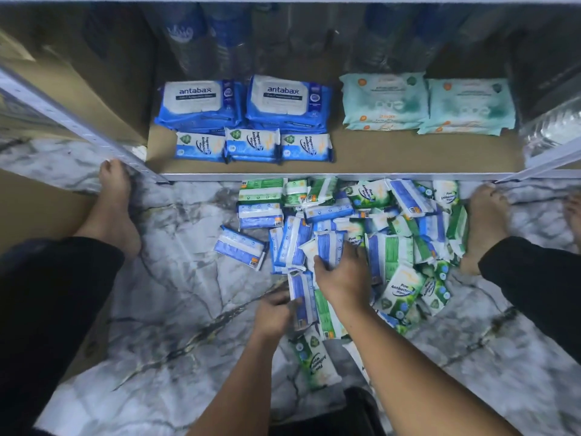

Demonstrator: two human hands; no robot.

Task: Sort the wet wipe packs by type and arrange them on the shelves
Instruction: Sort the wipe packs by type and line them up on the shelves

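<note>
A heap of small blue and green wipe packs (393, 228) lies on the marble floor in front of the bottom shelf (393, 155). My right hand (341, 276) grips a small blue pack (330, 247) at the heap's near left side. Just below it, my left hand (273, 313) holds another blue pack (301, 297) by its edge. On the shelf stand two stacks of large blue antabax packs (245, 102), two stacks of pale green packs (427, 103), and a front row of three small blue pack piles (253, 146).
My bare feet (116, 209) rest on either side of the heap, against the shelf's metal uprights (78, 121). One blue pack (240, 247) lies apart at the left. A green pack (317, 363) lies between my forearms. Water bottles (220, 39) stand at the shelf's back.
</note>
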